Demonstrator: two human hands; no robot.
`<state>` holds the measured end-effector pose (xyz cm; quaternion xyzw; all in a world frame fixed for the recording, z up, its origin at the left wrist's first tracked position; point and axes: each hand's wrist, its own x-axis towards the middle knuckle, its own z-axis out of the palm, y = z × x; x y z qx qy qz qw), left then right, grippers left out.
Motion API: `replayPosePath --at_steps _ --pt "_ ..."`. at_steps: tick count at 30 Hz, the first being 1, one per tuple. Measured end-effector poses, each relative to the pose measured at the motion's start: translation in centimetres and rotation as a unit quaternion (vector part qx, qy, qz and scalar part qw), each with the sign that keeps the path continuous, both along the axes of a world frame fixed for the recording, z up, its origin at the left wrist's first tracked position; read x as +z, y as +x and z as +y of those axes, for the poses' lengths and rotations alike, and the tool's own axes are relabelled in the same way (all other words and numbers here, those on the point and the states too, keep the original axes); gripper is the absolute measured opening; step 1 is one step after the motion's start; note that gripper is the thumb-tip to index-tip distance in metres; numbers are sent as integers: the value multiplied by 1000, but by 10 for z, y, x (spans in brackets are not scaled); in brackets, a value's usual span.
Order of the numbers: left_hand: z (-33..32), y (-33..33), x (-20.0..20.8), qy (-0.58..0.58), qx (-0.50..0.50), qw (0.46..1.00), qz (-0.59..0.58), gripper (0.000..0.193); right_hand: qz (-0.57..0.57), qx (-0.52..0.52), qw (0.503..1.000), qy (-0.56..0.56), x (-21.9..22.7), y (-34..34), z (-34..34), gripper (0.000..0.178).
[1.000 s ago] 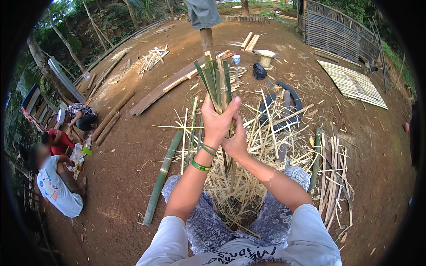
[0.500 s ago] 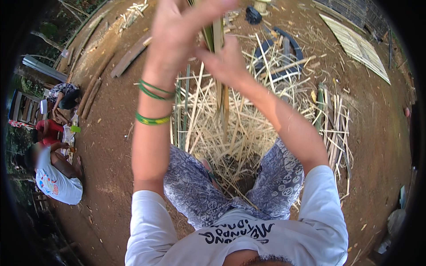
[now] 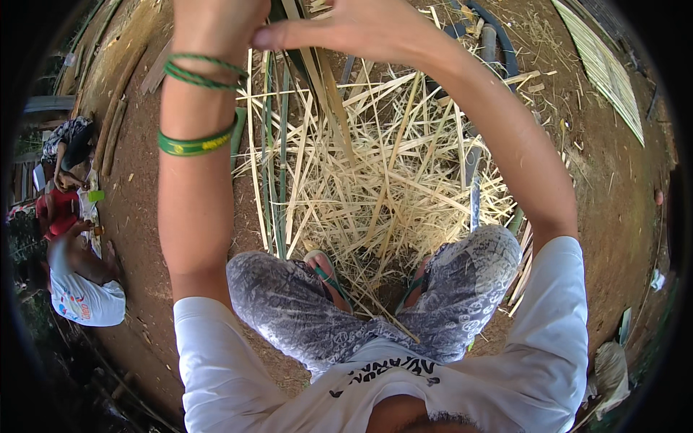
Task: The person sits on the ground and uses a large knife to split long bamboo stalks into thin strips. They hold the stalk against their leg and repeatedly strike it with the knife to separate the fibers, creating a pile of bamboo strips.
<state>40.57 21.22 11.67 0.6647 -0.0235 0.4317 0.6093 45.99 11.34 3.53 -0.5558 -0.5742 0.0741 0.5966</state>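
A bundle of long, thin bamboo strips, green and pale tan, hangs down from the top edge of the view. Across it lies the thumb of my right hand, which is closed on the bundle; its other fingers are partly hidden at the top edge. My left hand is right beside the strips, touching or close to that thumb. Its fingers are cut off by the frame, so their grip is hidden. Below the bundle, a heap of pale bamboo strips and shavings covers the ground between and beyond my knees.
Long green strips lie left of the heap. A dark curved tube and a slatted bamboo panel lie at the far right. Several people sit at the left, one in a white shirt. Logs lie near them.
Both my hands and the bundle have shifted up and left in the view, and my elbows are wider apart. My knees have spread, and both sandalled feet now show.
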Motion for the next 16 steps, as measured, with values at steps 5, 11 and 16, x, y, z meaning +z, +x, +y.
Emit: replayPosePath --at_steps 5,11,16 --pt "23 -24 -36 6 103 995 8 14 -69 -31 938 -338 -1 15 -89 69" --pt "16 -55 -25 -86 228 968 54 18 -35 125 795 -592 56 -99 -178 65" --pt "7 -103 118 -44 338 939 50 21 215 494 599 -593 80 -212 -286 68"
